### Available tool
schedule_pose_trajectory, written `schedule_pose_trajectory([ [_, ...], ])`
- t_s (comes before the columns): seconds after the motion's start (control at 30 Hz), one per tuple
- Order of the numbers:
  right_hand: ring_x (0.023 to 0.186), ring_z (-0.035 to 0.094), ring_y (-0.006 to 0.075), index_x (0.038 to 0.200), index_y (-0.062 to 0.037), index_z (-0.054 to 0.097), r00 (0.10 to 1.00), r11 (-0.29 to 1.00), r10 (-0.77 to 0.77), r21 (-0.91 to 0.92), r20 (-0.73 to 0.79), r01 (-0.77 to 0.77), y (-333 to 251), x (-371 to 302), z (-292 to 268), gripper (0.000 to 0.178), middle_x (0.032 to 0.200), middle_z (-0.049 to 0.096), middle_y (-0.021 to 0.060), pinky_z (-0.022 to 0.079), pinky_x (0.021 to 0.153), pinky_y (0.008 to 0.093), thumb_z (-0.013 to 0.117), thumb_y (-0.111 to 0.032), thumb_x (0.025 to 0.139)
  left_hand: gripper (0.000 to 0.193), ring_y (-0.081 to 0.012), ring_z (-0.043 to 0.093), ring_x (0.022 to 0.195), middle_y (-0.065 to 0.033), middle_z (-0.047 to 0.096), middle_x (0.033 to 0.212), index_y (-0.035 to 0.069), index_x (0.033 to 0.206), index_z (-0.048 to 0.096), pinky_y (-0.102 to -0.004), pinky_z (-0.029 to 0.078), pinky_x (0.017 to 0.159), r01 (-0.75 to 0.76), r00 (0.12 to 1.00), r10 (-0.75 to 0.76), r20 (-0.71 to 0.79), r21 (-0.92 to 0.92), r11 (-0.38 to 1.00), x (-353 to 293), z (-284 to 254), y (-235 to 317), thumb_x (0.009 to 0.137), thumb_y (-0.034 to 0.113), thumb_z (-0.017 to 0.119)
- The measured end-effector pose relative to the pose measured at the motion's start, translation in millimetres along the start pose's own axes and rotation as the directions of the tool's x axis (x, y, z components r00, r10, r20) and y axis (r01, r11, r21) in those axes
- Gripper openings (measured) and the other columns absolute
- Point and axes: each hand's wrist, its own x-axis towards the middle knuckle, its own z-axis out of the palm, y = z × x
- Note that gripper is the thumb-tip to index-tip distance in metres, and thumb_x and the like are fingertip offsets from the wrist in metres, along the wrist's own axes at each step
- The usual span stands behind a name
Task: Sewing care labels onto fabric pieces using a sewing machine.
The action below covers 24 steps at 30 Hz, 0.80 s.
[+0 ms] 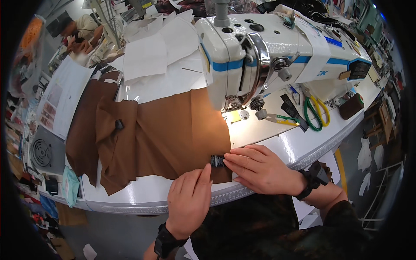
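Observation:
A wide piece of brown fabric (169, 130) lies across the white table in front of the sewing machine. On its near right corner sits a small black label (217, 160) with light print. My left hand (188, 199), fingers close together, has its tips at the label's lower left edge. From the right, my right hand (260, 171) reaches over the fabric, and its closed fingers press on the label's right edge. Its thumb is hidden. Both hands are near the table's front edge, just short of the machine's lit needle area (236, 116).
The white sewing machine (277, 52) stands at the back right. Small snips (281, 121), green-and-yellow scissors (318, 113) and a dark brown thread spool (351, 106) lie beside it. Paper sheets (145, 58) are behind the fabric. Darker brown cloth (82, 125) lies left. Another person (84, 32) sits far left.

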Motion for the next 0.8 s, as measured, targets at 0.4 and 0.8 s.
schedule_pose_trajectory([
  [0.4, 0.13, 0.061, 0.0261, 0.135, 0.0015, 0.066, 0.999, 0.999, -0.016, -0.036, 0.045, 0.018, 0.2, 1.5, 1.3, 0.053, 0.142, 0.064, 0.0114, 0.047, 0.108, 0.0421, 0.079, -0.019, 0.088, 0.057, -0.0293, 0.059, 0.099, -0.0097, 0.058, 0.111, 0.009, 0.136, 0.07, -0.0435, 0.047, 0.086, -0.015, 0.999, 0.004, 0.046, 0.224, 0.974, -1.8, 13.9, 10.3, 0.084, 0.024, 0.084],
  [0.8, 0.103, 0.071, 0.0274, 0.118, -0.0032, 0.072, 0.96, 0.969, 0.191, 0.195, -0.203, -0.152, 11.8, -13.4, 0.3, 0.033, 0.121, 0.072, 0.0093, 0.056, 0.087, 0.0383, 0.077, -0.004, 0.085, 0.043, -0.0304, 0.064, 0.095, -0.0112, 0.062, 0.104, 0.006, 0.123, 0.074, -0.043, 0.051, 0.082, -0.025, 0.999, 0.017, 0.047, 0.185, 0.982, 21.3, 1.3, 5.8, 0.082, 0.011, 0.082],
])
